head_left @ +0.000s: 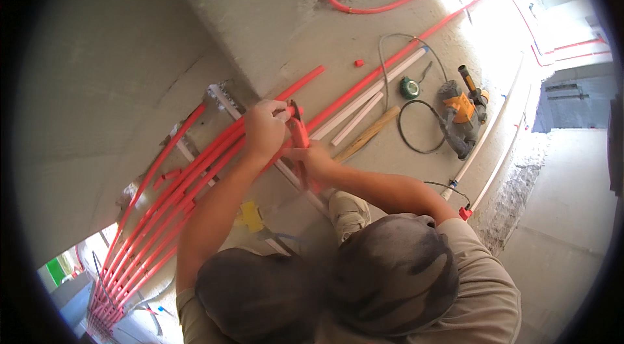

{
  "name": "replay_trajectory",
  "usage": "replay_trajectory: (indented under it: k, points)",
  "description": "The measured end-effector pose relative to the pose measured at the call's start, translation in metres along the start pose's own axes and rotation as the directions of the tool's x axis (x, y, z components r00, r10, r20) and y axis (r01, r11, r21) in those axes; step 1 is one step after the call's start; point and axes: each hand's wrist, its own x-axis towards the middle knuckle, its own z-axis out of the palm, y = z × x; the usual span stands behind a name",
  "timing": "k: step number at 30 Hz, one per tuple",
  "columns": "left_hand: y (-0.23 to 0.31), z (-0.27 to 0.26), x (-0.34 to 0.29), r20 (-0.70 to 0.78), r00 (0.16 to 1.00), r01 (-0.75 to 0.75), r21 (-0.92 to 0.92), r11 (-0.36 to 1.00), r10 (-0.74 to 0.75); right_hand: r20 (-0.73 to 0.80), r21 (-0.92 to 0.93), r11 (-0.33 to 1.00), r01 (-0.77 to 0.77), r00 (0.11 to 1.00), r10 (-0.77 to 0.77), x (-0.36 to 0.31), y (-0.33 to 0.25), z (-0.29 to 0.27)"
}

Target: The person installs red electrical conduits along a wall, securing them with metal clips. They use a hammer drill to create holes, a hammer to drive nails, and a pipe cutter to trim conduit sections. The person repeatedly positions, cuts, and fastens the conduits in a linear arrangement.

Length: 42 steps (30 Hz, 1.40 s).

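The step in hand looks to be lining up a red cutter (pixel 299 132) with the end of a red pipe (pixel 290 111); the next move seems to call for steadying that pipe between the blades before the handles are squeezed. The right hand (pixel 316 160) is closed around the cutter's handles, though how tightly cannot be told. The left hand (pixel 263 129), just left of the cutter's head, has its fingers curled and pinched on the red pipe, whose end reaches the dark blade; whether the blade touches it is unclear, and the pipe's full length is hidden by the hand.

Below and left of the cutter, a bundle of red pipes (pixel 207 157) fans toward the lower left. Close to its right lie two pale pipes (pixel 358 118) and a wooden stick (pixel 369 134). Farther right and above are a green tape measure (pixel 409 88) and, beyond it, an orange-and-grey power tool (pixel 461 110). A yellow object (pixel 251 216) sits below the cutter, toward its left.
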Motion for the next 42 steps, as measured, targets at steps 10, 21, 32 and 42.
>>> replay_trajectory:
  k: [10,21,32,42]
  points:
    - [-0.026,0.031,0.037,0.083,0.987,0.123,0.183,0.975,-0.140,-0.141,-0.031,0.989,-0.146,0.980,0.140,0.032,0.005,-0.028]
    - [0.028,-0.053,-0.036,0.068,0.986,0.162,-0.573,0.803,-0.150,0.303,-0.475,0.876,0.089,0.950,0.068,-0.041,-0.036,-0.029]
    - [0.042,-0.068,-0.058,0.151,0.988,0.033,-0.170,0.985,-0.007,0.336,-0.619,0.763,0.187,0.941,0.042,-0.066,-0.051,-0.014]
    - [0.034,-0.072,-0.060,0.203,0.979,-0.011,-0.061,0.998,0.023,0.252,-0.702,0.688,0.184,0.968,-0.002,-0.053,-0.029,-0.011]
